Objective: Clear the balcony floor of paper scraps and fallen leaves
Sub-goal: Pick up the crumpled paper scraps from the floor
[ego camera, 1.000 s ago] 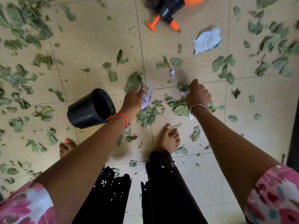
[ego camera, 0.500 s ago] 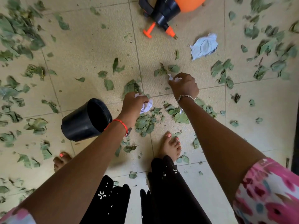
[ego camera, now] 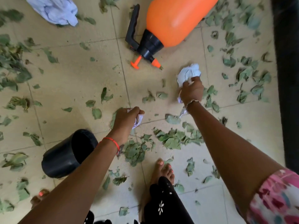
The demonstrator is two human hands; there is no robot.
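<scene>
The right hand (ego camera: 191, 92) is stretched out over the tiled floor (ego camera: 72, 78), its grip closed around a crumpled white paper ball (ego camera: 188, 74). Most of the ball bulges out beyond the knuckles, on the far side of the fist, and thin white scraps (ego camera: 182, 110) poke out below the wrist by the bracelet. Whether the ball is touching the tile or held just above it I cannot tell.

The left hand (ego camera: 127, 118) is nearer the person's body, also a closed fist, with a smaller wad of paper (ego camera: 138, 121) squeezed in it; the white edges show at the thumb side and under the palm. A red string sits on that wrist.

Just beside the left forearm a black bucket (ego camera: 64, 156) lies tipped on its side, its mouth facing toward the hands. An orange spray bottle (ego camera: 176, 18) with a black handle lies on its side farther out, near the right hand's paper ball but apart from it. Another crumpled paper (ego camera: 53, 10) lies loose at the far left of the floor, well away from both hands.

Green leaves (ego camera: 174, 139) are scattered all over the tiles, with a thick patch between the two arms and just ahead of the bare foot (ego camera: 163, 172)
</scene>
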